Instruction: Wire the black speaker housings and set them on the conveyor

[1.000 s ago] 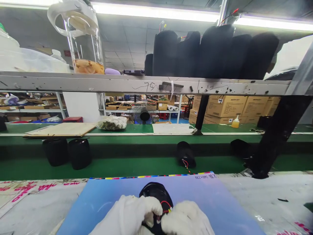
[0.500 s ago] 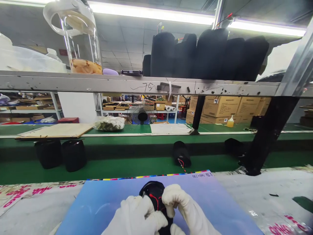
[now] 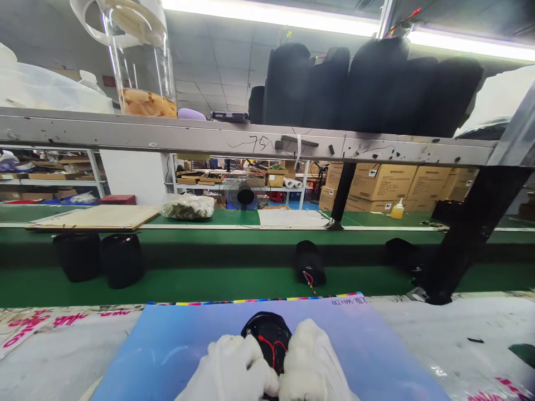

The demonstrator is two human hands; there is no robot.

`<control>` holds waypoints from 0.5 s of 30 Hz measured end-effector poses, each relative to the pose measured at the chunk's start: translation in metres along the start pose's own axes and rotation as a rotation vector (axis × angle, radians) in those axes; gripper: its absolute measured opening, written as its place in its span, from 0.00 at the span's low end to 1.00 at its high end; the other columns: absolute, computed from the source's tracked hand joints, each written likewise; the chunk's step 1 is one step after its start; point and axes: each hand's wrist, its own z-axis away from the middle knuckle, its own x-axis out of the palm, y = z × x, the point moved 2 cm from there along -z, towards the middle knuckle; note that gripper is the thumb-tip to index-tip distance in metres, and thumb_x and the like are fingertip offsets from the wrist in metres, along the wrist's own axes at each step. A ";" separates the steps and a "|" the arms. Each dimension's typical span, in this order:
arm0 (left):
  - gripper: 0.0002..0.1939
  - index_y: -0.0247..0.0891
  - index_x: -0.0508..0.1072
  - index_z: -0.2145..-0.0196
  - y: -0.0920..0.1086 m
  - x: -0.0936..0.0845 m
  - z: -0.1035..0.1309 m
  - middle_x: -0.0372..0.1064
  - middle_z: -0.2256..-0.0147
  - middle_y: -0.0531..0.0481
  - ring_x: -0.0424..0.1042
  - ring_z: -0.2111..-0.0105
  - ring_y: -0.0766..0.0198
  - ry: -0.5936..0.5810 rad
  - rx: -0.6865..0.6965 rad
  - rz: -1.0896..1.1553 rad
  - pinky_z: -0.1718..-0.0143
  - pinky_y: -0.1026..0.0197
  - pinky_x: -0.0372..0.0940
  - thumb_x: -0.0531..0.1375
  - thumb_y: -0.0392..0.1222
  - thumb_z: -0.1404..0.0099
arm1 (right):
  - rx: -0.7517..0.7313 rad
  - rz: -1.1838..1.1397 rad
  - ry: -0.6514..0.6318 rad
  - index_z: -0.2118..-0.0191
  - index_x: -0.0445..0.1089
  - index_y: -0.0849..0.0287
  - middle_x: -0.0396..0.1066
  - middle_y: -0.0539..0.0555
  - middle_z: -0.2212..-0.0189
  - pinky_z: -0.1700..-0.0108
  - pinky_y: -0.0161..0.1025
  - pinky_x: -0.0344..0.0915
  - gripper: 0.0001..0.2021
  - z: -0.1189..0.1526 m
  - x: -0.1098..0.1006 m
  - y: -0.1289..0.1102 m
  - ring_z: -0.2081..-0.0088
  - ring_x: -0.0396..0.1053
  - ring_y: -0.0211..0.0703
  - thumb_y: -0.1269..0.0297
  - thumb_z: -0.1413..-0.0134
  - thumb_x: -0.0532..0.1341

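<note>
A black, rounded part with thin red wires point(image 3: 267, 328) lies over the blue sheet point(image 3: 167, 345) at the bottom centre; its exact kind cannot be made out. My left hand point(image 3: 234, 367), in a white glove, grips its left side with curled fingers. On its right side, my right hand point(image 3: 313, 362), gloved too, is closed against it, the fingertips meeting near those of the left. Both hands hide the near end of the part. Beyond the sheet, a similar black cylinder point(image 3: 310, 262) with a red wire lead lies on the green surface.
Two black cylinders point(image 3: 122, 260) stand at the left on the green belt point(image 3: 217, 284). Overhead, a shelf point(image 3: 200, 133) carries a glass jug point(image 3: 142, 67) and several tall black cylinders point(image 3: 288, 83). A black-wrapped post point(image 3: 468, 239) rises at the right.
My right hand has turned and closed in against the black part, its fingers now beside the left hand's. The part sits slightly further right, and the view has shifted a little.
</note>
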 end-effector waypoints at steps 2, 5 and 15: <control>0.09 0.49 0.72 0.76 -0.007 0.006 0.001 0.67 0.81 0.60 0.64 0.83 0.65 0.015 -0.057 0.263 0.81 0.62 0.49 0.70 0.39 0.50 | -0.060 -0.066 0.031 0.64 0.69 0.46 0.70 0.47 0.77 0.68 0.38 0.60 0.07 -0.007 0.002 0.000 0.73 0.67 0.41 0.54 0.37 0.56; 0.17 0.48 0.71 0.56 -0.015 0.001 0.001 0.71 0.73 0.60 0.68 0.80 0.70 -0.066 -0.195 0.547 0.77 0.69 0.61 0.61 0.34 0.43 | -0.053 -0.122 0.031 0.63 0.67 0.49 0.70 0.47 0.74 0.65 0.38 0.59 0.08 -0.016 0.001 -0.001 0.71 0.68 0.39 0.54 0.35 0.56; 0.33 0.58 0.61 0.46 -0.030 -0.063 0.007 0.74 0.61 0.60 0.72 0.66 0.66 0.057 -0.267 0.620 0.62 0.67 0.68 0.67 0.33 0.44 | -0.068 -0.050 0.338 0.79 0.68 0.53 0.66 0.45 0.76 0.67 0.36 0.54 0.21 -0.021 0.013 -0.009 0.71 0.63 0.36 0.61 0.32 0.55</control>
